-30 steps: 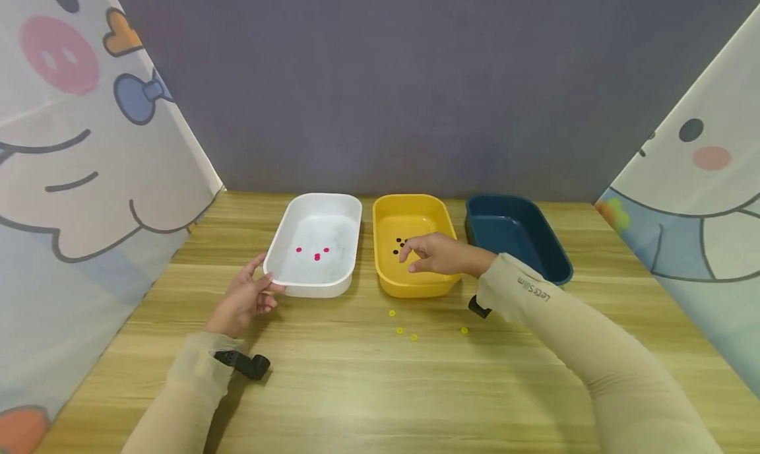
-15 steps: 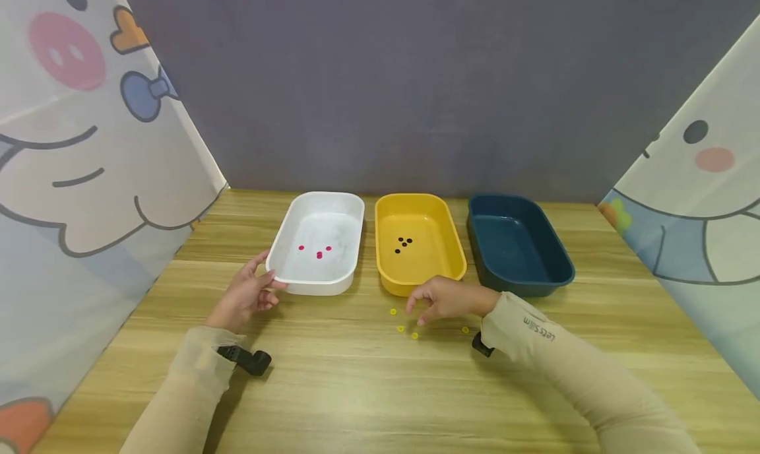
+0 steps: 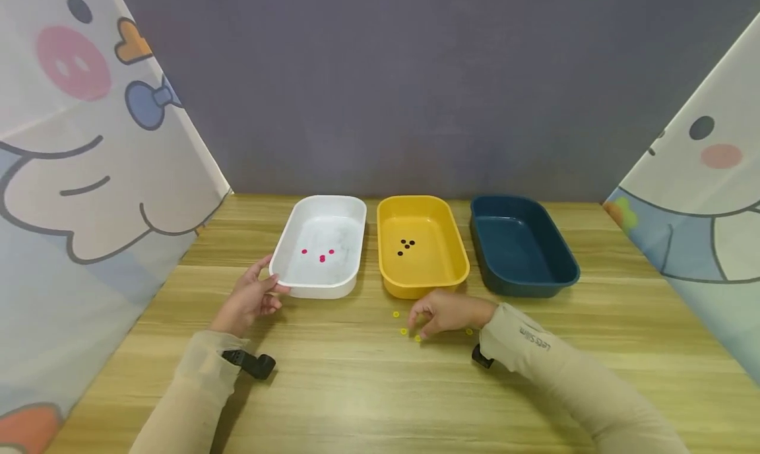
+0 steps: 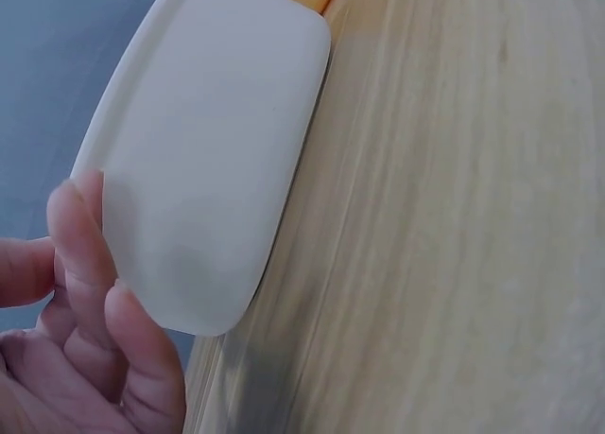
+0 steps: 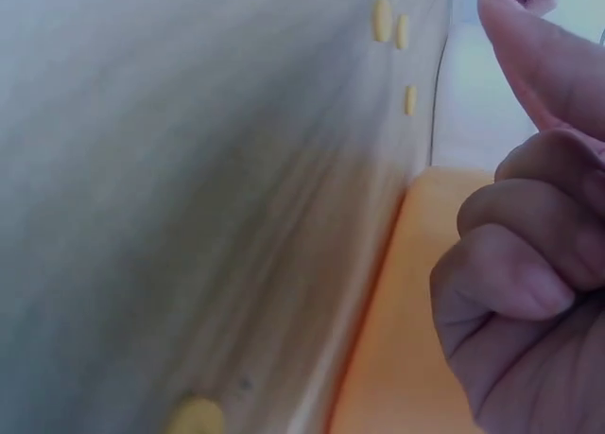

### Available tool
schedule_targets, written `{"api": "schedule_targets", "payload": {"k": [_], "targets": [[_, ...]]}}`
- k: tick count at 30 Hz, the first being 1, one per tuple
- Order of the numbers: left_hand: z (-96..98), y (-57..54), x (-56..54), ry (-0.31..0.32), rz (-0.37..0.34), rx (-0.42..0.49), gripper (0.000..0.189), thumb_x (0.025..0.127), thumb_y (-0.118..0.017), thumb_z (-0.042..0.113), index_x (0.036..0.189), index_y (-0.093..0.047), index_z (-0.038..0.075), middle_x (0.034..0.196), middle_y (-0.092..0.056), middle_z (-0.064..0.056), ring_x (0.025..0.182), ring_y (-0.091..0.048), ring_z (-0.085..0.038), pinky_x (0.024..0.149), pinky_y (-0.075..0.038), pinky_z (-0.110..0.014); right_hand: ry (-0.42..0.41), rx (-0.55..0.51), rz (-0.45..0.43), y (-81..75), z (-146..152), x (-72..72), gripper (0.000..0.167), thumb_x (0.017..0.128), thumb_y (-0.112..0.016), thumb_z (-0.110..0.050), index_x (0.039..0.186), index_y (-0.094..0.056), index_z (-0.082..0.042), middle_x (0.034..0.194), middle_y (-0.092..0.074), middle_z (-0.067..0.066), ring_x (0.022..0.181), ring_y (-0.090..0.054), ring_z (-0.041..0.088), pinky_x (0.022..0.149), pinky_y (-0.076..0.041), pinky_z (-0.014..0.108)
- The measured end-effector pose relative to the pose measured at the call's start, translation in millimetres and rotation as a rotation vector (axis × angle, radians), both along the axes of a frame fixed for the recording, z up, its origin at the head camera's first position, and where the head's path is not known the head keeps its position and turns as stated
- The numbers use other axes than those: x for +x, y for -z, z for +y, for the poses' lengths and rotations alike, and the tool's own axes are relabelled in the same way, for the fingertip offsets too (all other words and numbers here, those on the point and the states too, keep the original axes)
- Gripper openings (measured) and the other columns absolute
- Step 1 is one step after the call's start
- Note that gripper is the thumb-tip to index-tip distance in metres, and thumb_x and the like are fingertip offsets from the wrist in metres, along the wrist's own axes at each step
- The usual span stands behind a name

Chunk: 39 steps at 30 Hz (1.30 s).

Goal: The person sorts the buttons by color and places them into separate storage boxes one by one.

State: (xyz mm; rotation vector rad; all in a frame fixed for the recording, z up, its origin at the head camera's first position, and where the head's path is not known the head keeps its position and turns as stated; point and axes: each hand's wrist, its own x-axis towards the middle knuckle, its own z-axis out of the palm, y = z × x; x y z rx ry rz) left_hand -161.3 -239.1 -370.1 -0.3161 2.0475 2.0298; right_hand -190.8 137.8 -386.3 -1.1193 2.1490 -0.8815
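My left hand (image 3: 252, 300) grips the near left corner of the white tray (image 3: 317, 291), thumb at the rim and fingers outside. In the left wrist view, fingers (image 4: 85, 264) lie against the tray's outer wall (image 4: 208, 169). Several pink buttons (image 3: 304, 251) lie inside it. In front of the yellow tray (image 3: 424, 289), my right hand (image 3: 451, 310) hangs low over the table, its thumb and forefinger apart. The thumb tip is beside a small yellow button (image 3: 417, 338). Other yellow buttons (image 5: 382, 20) lie around it, and nothing shows in the grasp.
Several black buttons (image 3: 400, 253) lie in the yellow tray. A dark blue tray (image 3: 528, 288) stands to its right. The wooden table (image 3: 356, 394) reaches back to a grey wall (image 3: 380, 84), with cartoon-printed panels (image 3: 136, 170) at the sides.
My right hand has come back from above the yellow tray and lowered toward the yellow buttons in front of it. My left hand keeps its grip on the white tray.
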Motion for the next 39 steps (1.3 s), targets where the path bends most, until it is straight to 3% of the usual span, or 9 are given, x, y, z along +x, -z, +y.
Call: {"api": "schedule_targets", "payload": {"k": [9,20,27,39], "targets": [[3.9,-1.3,-1.8,-0.037,-0.027,-0.015,0.061,0.105,-0.035,0.010,0.155,-0.001,0.017,0.065,-0.066,0.006,0.043,-0.053,-0.005,0.047,-0.043,-0.020,-0.073,0.020,-0.036,10.2,1,-4.6,0.013,0.078,-0.075,0.000,0.089,-0.072,-0.005,0.062,-0.045,-0.013,0.056,-0.039,-0.002,0.052,-0.033,0.016],[-1.1,-1.3,0.8,-0.024,-0.001,-0.022,0.061,0.105,-0.035,0.011,0.155,-0.002,0.017,0.066,-0.067,0.006,0.044,-0.054,-0.004,0.049,-0.044,-0.021,-0.064,0.123,-0.082,8.0,-6,-13.4,0.018,0.073,-0.076,0.005,0.088,-0.074,-0.004,0.062,-0.048,-0.011,0.060,-0.039,0.001,0.056,-0.033,0.017],[2.0,1.7,-0.5,-0.018,-0.005,-0.016,0.062,0.104,-0.035,0.011,0.155,-0.001,0.017,0.066,-0.066,0.006,0.044,-0.054,-0.005,0.049,-0.044,-0.020,-0.141,0.166,-0.031,12.4,-10,-14.3,0.017,0.077,-0.074,0.004,0.091,-0.075,-0.005,0.062,-0.048,-0.013,0.059,-0.038,-0.001,0.055,-0.034,0.015],[1.9,1.0,-0.3,-0.029,-0.008,-0.021,0.061,0.104,-0.035,0.010,0.155,-0.001,0.017,0.066,-0.066,0.006,0.044,-0.054,-0.005,0.048,-0.044,-0.021,-0.140,0.178,-0.038,12.7,-13,-16.1,0.012,0.079,-0.072,0.003,0.089,-0.073,-0.004,0.062,-0.048,-0.012,0.058,-0.040,-0.001,0.055,-0.035,0.015]]}}
